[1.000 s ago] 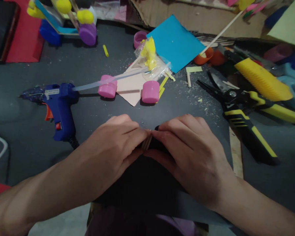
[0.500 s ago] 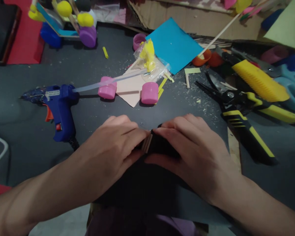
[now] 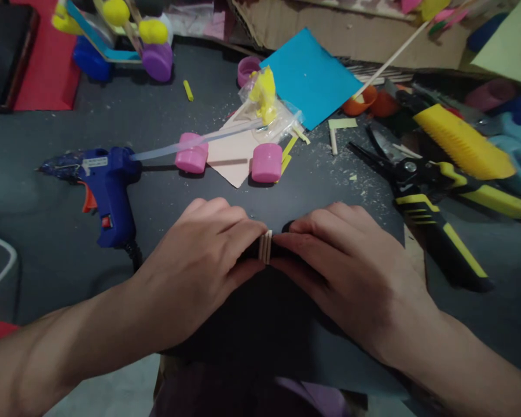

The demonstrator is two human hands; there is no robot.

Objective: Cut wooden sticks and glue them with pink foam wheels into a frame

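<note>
A small stack of flat wooden sticks (image 3: 265,248) is pinched between the thumb and forefinger of my left hand (image 3: 212,249), near the table's front edge. My right hand (image 3: 347,260) meets the stack from the other side, its thumb and forefinger closed in on the right face. Only a short, pale, striped part of the sticks shows between the two hands; the fingers and dark shadow hide the rest. Beyond my hands lie two pink bottle caps (image 3: 267,163), with a thin dark rod by the left one.
A blue glue gun (image 3: 110,179) lies left, its clear glue stick pointing right. Black-and-yellow pliers (image 3: 421,197), a yellow-handled tool (image 3: 464,142) and light-blue scissors (image 3: 512,150) crowd the right. Blue paper (image 3: 310,78), bagged yellow clay (image 3: 264,95) and a wheeled craft model (image 3: 121,46) stand behind.
My right fingertips have moved in against the stick stack, narrowing the dark gap within that hand. The stack has turned more upright and shifted slightly right.
</note>
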